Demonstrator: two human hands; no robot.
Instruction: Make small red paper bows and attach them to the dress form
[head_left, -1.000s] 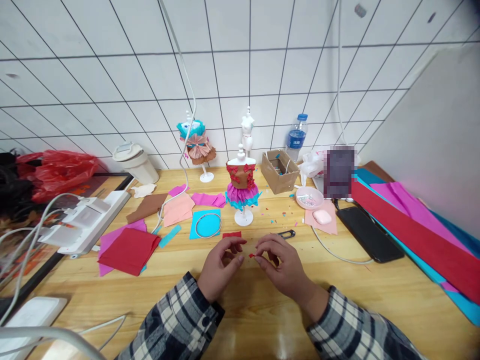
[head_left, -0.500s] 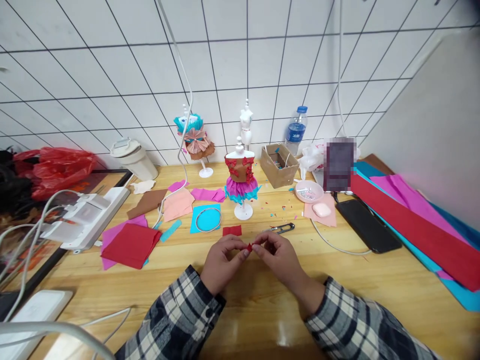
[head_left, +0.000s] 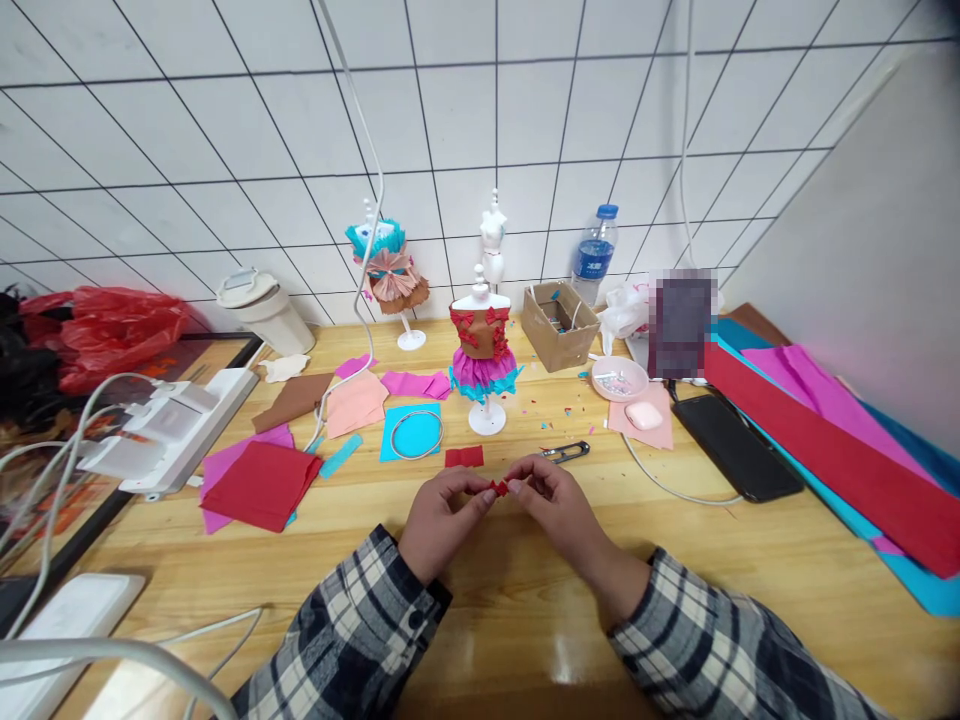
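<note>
A tiny red paper bow is pinched between the fingertips of both hands, just above the wooden table. My left hand grips its left end; my right hand has its right end. Beyond the fingers lies a small folded red paper piece. Thread snips rest by my right hand. Farther back stands a mini dress form in a brown bodice with red bows and a magenta and blue skirt.
Coloured paper lies at left beside a power strip. A metal ring sits on blue paper. At the back are a cardboard box, a pink dish and a water bottle. A black phone lies right.
The red paper between my fingertips has spread from a small pointed fold into a wider bow shape. Both hands stay in nearly the same place; the view has shifted slightly.
</note>
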